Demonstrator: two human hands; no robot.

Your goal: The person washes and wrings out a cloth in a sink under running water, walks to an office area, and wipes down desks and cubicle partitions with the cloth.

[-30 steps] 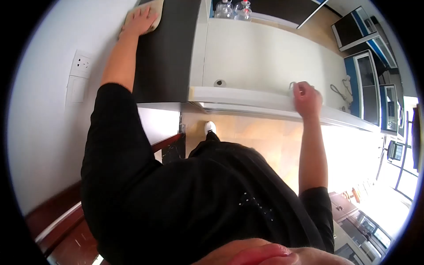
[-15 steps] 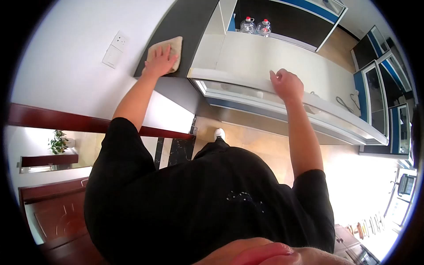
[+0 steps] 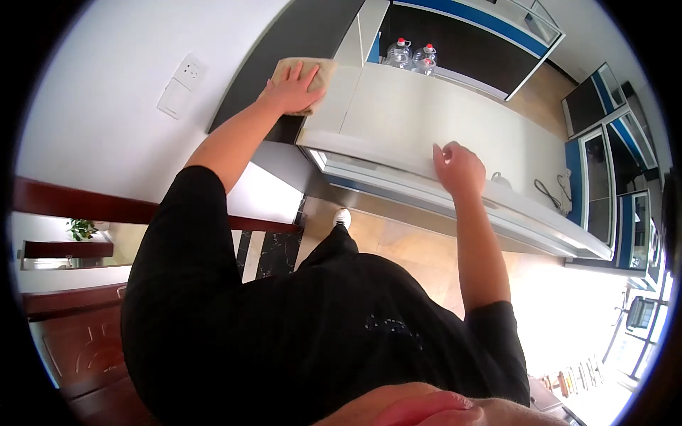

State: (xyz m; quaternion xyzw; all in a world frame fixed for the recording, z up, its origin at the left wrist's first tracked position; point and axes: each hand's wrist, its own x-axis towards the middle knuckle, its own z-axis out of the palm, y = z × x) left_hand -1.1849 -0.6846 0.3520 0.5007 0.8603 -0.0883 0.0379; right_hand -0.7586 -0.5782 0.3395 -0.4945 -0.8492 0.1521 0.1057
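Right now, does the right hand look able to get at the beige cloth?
Probably yes, at its edge: nothing visible stands on the white counter between the right hand and the cloth. The left hand, spread over the cloth's middle, may block a full grip.

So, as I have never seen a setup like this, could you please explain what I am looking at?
Gladly. There is no machine, only two bare hands, seen by one camera worn on the head, looking forward and down. The left hand lies flat, fingers spread, on a folded beige cloth where a dark surface meets a white one. The right hand is loosely curled over the white surface's front edge; I cannot tell whether it holds or touches anything. A dark cord lies towards the right end, and clear bottles with red caps stand near the far edge.
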